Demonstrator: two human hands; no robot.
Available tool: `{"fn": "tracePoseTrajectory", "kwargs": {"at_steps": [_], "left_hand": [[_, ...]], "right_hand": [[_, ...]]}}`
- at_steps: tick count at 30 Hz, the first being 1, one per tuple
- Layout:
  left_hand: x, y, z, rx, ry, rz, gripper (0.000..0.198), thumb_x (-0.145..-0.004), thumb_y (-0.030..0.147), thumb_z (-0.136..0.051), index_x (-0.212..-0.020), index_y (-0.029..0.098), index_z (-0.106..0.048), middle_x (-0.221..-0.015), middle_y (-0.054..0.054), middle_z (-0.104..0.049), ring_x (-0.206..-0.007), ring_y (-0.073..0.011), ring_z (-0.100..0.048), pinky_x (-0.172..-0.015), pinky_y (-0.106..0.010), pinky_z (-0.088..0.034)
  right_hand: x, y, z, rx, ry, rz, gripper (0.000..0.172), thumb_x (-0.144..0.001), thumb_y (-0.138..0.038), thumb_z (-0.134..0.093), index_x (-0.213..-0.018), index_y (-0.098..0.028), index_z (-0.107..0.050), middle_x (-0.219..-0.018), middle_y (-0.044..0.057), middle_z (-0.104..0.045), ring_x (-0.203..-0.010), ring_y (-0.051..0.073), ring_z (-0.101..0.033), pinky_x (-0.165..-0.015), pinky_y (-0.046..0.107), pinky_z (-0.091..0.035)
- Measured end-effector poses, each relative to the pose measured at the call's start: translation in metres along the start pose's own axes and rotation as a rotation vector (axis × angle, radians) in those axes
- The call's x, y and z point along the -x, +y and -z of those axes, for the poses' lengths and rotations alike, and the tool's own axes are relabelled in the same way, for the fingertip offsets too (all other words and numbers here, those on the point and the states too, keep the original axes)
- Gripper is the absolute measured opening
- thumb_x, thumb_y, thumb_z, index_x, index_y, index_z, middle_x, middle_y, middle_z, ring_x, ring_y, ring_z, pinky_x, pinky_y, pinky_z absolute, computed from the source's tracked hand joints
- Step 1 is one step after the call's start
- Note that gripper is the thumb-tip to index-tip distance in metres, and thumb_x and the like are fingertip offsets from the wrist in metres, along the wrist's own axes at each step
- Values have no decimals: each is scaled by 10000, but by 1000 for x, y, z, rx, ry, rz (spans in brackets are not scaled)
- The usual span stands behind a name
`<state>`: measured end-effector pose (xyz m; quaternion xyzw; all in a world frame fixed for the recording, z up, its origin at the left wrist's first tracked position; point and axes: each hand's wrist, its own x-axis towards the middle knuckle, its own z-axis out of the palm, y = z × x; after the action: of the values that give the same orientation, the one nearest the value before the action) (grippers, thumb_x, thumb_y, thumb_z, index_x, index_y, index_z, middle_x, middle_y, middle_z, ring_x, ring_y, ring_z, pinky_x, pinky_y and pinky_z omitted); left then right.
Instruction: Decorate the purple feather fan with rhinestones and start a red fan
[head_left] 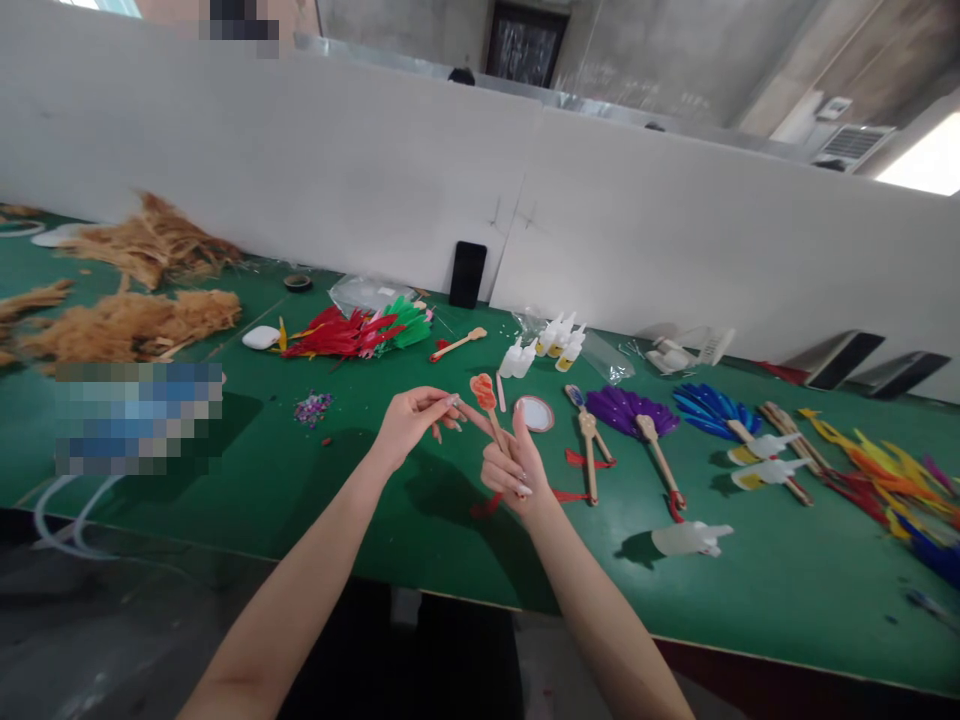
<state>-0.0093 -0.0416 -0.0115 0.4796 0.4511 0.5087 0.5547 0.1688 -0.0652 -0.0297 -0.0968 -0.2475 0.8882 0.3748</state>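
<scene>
In my right hand [514, 468] is a wooden fan handle [483, 392], its rounded head coloured orange-red and pointing up. The fingers wrap round its stick, with the index finger stretched toward the left. My left hand [418, 422] is pinched closed at that index fingertip; whatever is between its fingers, if anything, is too small to make out. A red tassel [487, 506] hangs below my right hand. Just beyond the hands lies a round white-topped disc [534, 414]. Small purple sequin-like bits [313, 408] are scattered left of my left hand.
Glue bottles [555, 336] stand behind the hands; another bottle [686, 540] lies at the front right. Purple [626, 412] and blue [716, 410] feather fans lie to the right. Red feathers [337, 335] and brown fibre [135, 325] are on the left. A phone [468, 274] leans against the white partition [360, 170].
</scene>
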Motion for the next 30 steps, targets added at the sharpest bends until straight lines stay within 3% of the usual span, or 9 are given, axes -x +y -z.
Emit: {"fn": "tracePoseTrajectory", "kwargs": {"at_steps": [4, 10, 14, 19, 24, 30], "left_hand": [[2, -4, -6, -86, 14, -67, 253, -766, 393, -677, -769, 145, -627, -507, 13, -609, -373, -69, -488, -341, -174, -326], [3, -8, -6, -131, -54, -114, 254, -777, 400, -658, -823, 151, -655, -433, 52, -525, -328, -53, -419, -337, -177, -311], [3, -10, -5, -157, -96, -155, 242, -770, 377, -673, -873, 158, -673, -552, 14, -613, -417, -75, -508, -370, -184, -363], [3, -12, -6, -239, -61, -255, 205, -747, 354, -714, -832, 170, -680, -745, -20, -690, -509, -85, -569, -511, -222, -477], [3, -8, -3, -176, -128, -176, 211, -771, 353, -688, -779, 146, -647, -654, -16, -666, -514, -98, -590, -474, -207, -442], [2, 0, 0, -119, -221, -78, 285, -819, 405, -641, -728, 138, -598, -614, -15, -651, -512, -96, -577, -521, -219, -482]], "right_hand": [[1, 2, 1, 23, 8, -28, 849, -904, -637, 32, -1317, -148, -526, -297, -136, -268, -217, 52, 2, -297, 180, -88], [1, 5, 5, 55, 58, -20, 828, -902, -662, -20, -1269, -172, -577, -299, -151, -191, -216, 55, 20, -308, 175, -110], [1, 3, 6, 55, 64, -1, 818, -896, -683, -62, -1214, -178, -621, -298, -153, -172, -208, 55, 6, -312, 170, -129], [0, 2, 8, 16, -27, 19, 791, -924, -649, -81, -1144, -156, -659, -286, -141, -221, -202, 47, -16, -304, 164, -118], [1, 1, 7, -2, -81, -1, 776, -942, -620, -77, -1162, -145, -651, -291, -133, -252, -199, 44, -22, -293, 168, -99], [2, -1, 4, 75, -1, -42, 837, -906, -674, -72, -1224, -118, -610, -279, -140, -230, -202, 48, -19, -305, 180, -88]]}}
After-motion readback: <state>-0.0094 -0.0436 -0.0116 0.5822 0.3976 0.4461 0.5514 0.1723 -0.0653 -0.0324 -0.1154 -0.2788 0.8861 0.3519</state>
